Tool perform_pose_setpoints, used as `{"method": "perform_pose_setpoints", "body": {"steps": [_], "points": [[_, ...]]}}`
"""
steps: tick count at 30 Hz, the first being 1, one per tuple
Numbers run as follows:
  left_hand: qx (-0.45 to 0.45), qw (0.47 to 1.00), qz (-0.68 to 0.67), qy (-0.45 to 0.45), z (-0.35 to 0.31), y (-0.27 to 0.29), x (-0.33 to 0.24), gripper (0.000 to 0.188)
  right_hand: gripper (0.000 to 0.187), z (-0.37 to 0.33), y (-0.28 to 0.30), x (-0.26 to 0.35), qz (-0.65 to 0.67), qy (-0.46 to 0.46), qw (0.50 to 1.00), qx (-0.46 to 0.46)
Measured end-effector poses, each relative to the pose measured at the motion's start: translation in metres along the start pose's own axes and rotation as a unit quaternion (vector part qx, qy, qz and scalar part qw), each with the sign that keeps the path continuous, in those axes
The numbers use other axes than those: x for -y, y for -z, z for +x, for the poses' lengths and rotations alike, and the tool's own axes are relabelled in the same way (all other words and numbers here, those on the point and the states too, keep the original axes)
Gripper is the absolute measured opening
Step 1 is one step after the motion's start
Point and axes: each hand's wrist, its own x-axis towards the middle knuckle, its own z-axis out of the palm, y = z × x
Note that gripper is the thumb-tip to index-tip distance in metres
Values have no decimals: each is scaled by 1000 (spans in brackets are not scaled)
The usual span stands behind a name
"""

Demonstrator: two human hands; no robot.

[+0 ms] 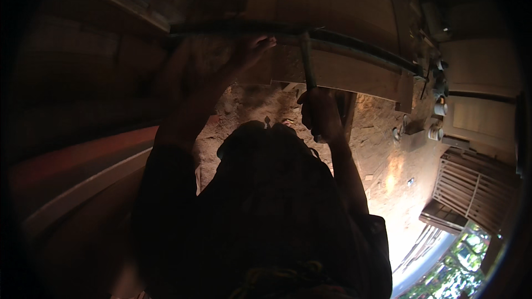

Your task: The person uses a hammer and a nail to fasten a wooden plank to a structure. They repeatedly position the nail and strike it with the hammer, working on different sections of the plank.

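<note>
My right hand [322,115] is wrapped round the handle of a hammer [308,62], which points away from me. The hammer's dark head lies against or just above a long dark bar [354,45] that runs along the near side of a wooden panel [332,0]. To the left of the hammer, my left hand [256,50] is at the bar with its fingers drawn together. Anything between those fingertips is too small and dim to make out. Below the bar hangs a paler wooden board [346,75] on edge.
Dirt floor [377,127] shows beneath the workpiece. Small white containers [436,132] stand at the right, near a slatted wooden frame [471,188]. A long reddish board [83,158] lies at my left. Bright daylight enters at the lower right.
</note>
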Motion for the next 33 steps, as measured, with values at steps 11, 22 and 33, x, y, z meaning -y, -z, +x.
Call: {"method": "perform_pose_setpoints", "body": {"steps": [11, 22, 33], "points": [[-1, 1000, -4, -31, 1, -6, 14, 38, 19, 1, -33, 43, -189, 237, 929, -210], [-15, 998, -43, -30, 3, -10, 24, 25, 17, 16, -15, 63, -295, 140, 933, -152], [-61, 997, -28, -42, 20, -11, 48, 26, 21, 48, -7, -11, -406, 170, 877, -193]]}}
